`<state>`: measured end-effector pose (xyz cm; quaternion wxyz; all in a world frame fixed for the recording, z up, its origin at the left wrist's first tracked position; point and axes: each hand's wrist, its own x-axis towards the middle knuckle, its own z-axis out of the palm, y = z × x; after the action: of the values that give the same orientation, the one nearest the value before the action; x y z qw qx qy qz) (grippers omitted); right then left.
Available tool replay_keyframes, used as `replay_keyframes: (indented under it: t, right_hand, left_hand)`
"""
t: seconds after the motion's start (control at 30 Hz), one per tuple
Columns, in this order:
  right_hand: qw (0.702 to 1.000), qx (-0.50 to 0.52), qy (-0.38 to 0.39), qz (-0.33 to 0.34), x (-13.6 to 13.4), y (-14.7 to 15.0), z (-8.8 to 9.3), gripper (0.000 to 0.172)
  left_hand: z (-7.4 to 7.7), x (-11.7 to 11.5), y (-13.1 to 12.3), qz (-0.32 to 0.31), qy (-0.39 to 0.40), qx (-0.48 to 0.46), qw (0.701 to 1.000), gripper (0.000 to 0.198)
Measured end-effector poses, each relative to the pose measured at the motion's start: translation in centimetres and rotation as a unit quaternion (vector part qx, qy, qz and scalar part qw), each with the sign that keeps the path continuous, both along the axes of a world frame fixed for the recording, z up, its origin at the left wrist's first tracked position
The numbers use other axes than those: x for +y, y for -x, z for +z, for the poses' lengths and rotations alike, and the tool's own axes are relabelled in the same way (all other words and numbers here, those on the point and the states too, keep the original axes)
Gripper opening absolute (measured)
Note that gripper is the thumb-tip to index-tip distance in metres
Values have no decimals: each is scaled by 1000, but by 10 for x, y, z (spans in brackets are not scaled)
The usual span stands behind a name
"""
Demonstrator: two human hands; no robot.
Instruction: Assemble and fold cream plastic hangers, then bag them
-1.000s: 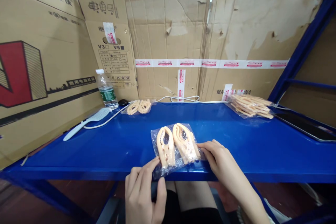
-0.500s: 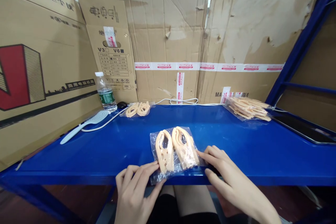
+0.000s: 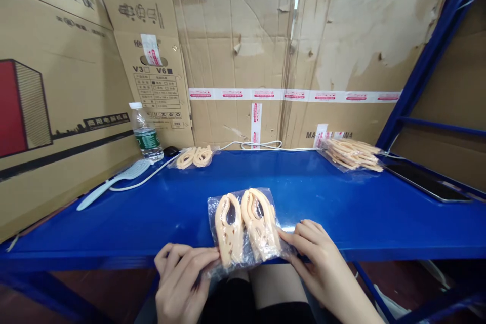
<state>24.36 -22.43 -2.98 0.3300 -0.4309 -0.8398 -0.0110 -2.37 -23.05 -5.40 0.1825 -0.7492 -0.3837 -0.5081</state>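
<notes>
Both hands have pulled the bag (image 3: 246,230) toward 6 o'clock, so its end now hangs over the shelf (image 3: 341,207) edge with two clips (image 3: 228,230) inside; the left hand (image 3: 180,283) pinches its 7 o'clock corner, while the right hand (image 3: 322,263) touches its 4 o'clock side, grip unclear.

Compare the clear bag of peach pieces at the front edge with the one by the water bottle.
The front clear bag of peach plastic pieces overhangs the blue shelf, pinched by the left hand, touched by the right hand; the back clear bag lies wholly on it, untouched. Both hold two pieces side by side.
</notes>
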Motion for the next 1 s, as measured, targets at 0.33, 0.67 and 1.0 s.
replay_keyframes:
  t: [0.33, 0.67, 1.0]
  right_hand:
    - [984, 63, -168, 6, -7, 9, -21, 30]
    - [946, 208, -246, 15, -3, 22, -24, 35]
    - [951, 178, -250, -31, 31, 32, 48, 11]
  left_hand:
    - [1, -3, 0, 7, -15, -18, 1000, 16]
    - [2, -11, -4, 1, -49, -101, 994, 19]
    - [43, 19, -16, 20, 81, -304, 949, 9]
